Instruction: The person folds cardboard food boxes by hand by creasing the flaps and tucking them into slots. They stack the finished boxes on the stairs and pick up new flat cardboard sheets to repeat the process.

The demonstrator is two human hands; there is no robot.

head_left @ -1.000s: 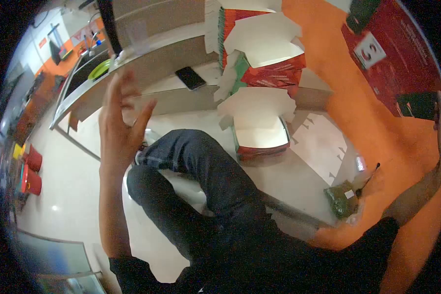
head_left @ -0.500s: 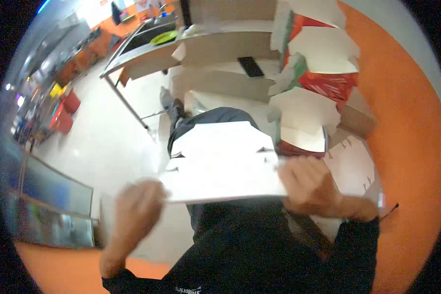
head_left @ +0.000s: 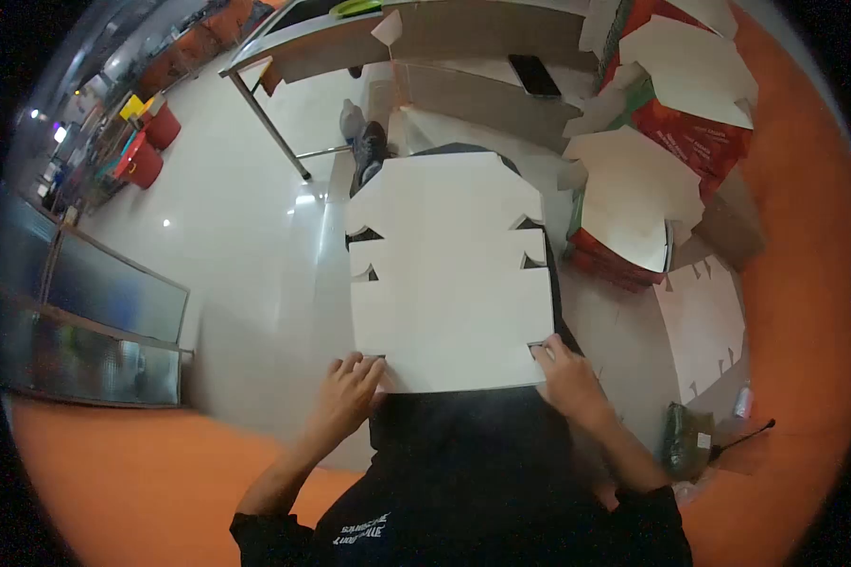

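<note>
Sheet [head_left: 449,293]: it lies pale side up across your lap, notched along both side edges, its near edge against your dark shirt [head_left: 463,444].

Furthest left stands a framed glass panel [head_left: 113,269], and beyond it two red bins [head_left: 140,163] sit on the shiny floor [head_left: 227,227]. Next comes the table [head_left: 331,57], propped on a metal leg; the green thing on top seems to be a dish, though the picture's top edge cuts it off.

Your left hand [head_left: 355,387] has its fingers bent over the sheet's near left corner, gripping it by the notch there. A dark shoe [head_left: 373,146] shows just past the sheet's far left corner. Further right, a phone [head_left: 534,76] lies face up on a ledge, well apart from the sheet.

Your right hand [head_left: 569,378] pinches the sheet's right edge at the nearest notch. Beyond that hand, the near box [head_left: 629,198] stands with its lid raised; the far box [head_left: 695,71] stands behind it, also open. A green packet [head_left: 687,442] lies near your right sleeve. The other sheet [head_left: 704,317] lies flat beside the near box, close to the orange wall [head_left: 804,283].
</note>
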